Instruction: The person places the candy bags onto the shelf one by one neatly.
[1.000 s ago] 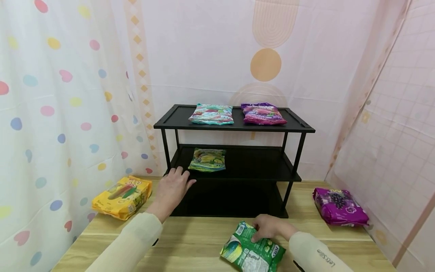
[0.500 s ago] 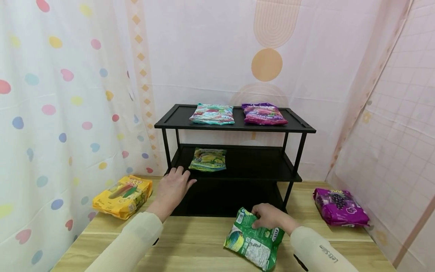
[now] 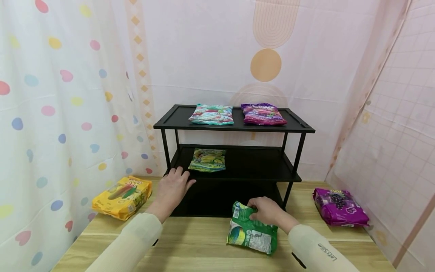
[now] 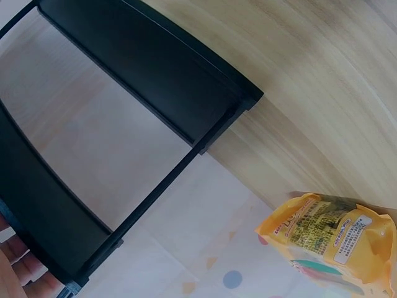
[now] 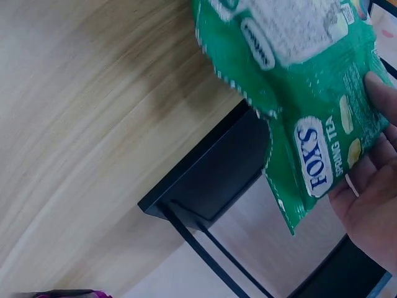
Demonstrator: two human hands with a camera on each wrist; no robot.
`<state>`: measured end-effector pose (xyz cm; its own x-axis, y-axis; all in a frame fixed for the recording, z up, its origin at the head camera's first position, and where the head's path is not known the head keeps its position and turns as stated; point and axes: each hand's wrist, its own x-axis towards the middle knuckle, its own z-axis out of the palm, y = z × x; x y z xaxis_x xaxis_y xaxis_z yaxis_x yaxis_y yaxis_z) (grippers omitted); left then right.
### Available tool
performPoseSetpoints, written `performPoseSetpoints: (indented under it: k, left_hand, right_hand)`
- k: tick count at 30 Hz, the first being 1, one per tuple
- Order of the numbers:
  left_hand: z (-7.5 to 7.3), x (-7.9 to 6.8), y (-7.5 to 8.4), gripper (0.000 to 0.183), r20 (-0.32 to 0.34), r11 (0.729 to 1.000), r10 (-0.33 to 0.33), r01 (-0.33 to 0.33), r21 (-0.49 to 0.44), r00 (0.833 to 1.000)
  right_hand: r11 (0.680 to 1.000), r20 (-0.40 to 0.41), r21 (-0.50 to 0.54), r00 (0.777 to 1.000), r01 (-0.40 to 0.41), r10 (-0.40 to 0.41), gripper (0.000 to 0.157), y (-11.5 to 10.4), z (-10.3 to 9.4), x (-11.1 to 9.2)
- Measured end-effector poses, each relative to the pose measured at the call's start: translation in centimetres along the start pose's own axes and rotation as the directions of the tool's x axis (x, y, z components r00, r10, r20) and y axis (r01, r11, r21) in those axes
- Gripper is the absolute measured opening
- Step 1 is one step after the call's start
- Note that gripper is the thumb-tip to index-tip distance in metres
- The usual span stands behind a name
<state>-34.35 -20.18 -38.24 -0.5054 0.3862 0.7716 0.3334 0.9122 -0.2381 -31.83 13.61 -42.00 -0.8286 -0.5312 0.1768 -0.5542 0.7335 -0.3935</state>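
Note:
My right hand [image 3: 266, 210] pinches the top edge of a green FOX'S candy bag [image 3: 253, 236] with a Spring Tea label. The bag hangs tilted in front of the rack's bottom tier; its printed back and silver patch face me. In the right wrist view, the thumb lies on the green candy bag [image 5: 310, 93] and the fingers go behind it. My left hand [image 3: 174, 189] grips the front left corner of the black three-tier rack's middle shelf [image 3: 256, 162]. In the left wrist view, the fingers [image 4: 25, 264] bend at the shelf edge, their tips hidden behind it.
A yellow-green bag [image 3: 208, 160] lies on the middle tier's left. On the top tier are a teal-and-white bag [image 3: 212, 114] and a purple-pink bag [image 3: 263, 114]. A yellow pack [image 3: 123, 196] lies left on the wooden table [image 3: 190, 241], a purple grape pack [image 3: 340, 207] right.
My right hand has lifted the green candy bag up and forward toward the rack's bottom tier, turning it straighter. My left hand stays at the middle shelf's corner.

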Motion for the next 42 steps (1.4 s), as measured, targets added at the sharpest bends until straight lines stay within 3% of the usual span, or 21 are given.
performPoseSetpoints:
  k: [11, 26, 42]
  left_hand:
    - [0.1, -0.1, 0.0, 0.035, -0.017, 1.000, 0.003, -0.003, 0.004, 1.000]
    - [0.0, -0.1, 0.0, 0.034, -0.009, 1.000, 0.010, -0.010, -0.005, 1.000]
    - [0.2, 0.0, 0.0, 0.034, -0.026, 1.000, 0.010, -0.010, 0.003, 1.000]
  right_hand:
    - [0.996, -0.051, -0.056, 0.996, 0.072, -0.075, 0.021, -1.0, 0.2, 0.2]
    - [0.978, -0.056, -0.118, 0.982, 0.174, -0.181, 0.025, -2.0, 0.5, 0.3]
    - [0.931, -0.082, -0.203, 0.942, 0.304, -0.326, 0.024, -1.2, 1.3, -0.2]
